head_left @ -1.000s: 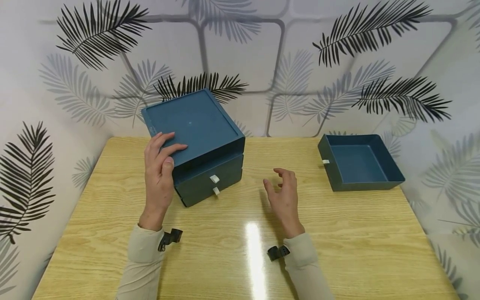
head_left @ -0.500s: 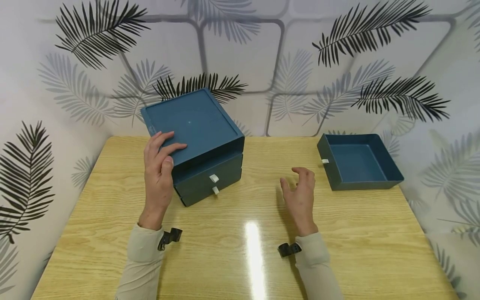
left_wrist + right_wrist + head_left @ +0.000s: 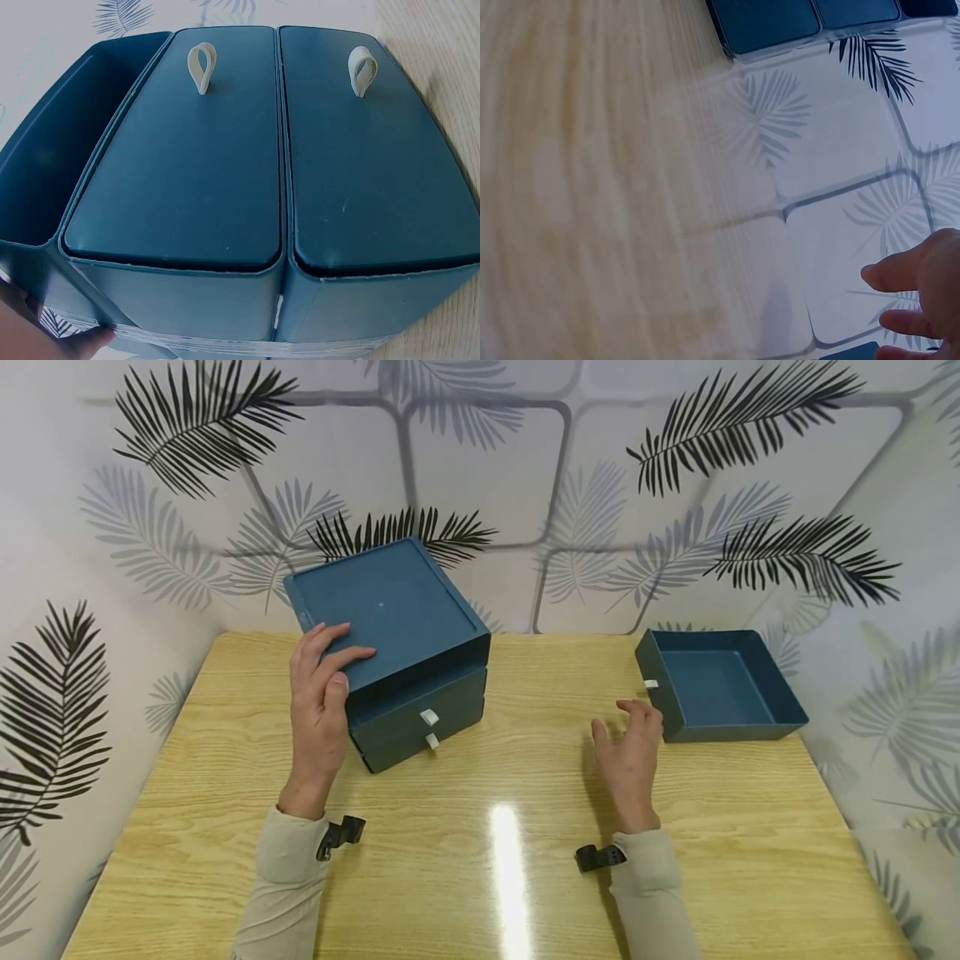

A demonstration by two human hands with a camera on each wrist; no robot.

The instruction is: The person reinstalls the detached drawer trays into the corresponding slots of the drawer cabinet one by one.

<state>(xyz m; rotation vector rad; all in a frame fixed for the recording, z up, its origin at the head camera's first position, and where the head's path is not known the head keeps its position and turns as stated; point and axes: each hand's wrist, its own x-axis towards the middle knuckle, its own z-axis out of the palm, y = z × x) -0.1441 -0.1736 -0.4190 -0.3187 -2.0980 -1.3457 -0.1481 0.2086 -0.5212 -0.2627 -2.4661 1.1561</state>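
1. Blue cabinet (image 3: 386, 602) stands on the wooden bench (image 3: 435, 877), under and to the right of the left grip (image 3: 318, 714); that grip's fingers are apart, resting on the top along its left edge.
2. Lower and to the right of this grip, two closed drawers (image 3: 180, 165) each carry a pale loop (image 3: 202, 69); the slot (image 3: 56, 142) above them stands open.
3. Right grip (image 3: 632, 756) hovers over the bench, thumb and fingers apart, loosely bent.
4. Loose drawer (image 3: 716, 685) lies just right of that grip, its pale tab (image 3: 651, 683) facing left; whether they touch, I cannot tell.
5. Leaf-patterned backdrop (image 3: 480, 477) rises beyond both grips.
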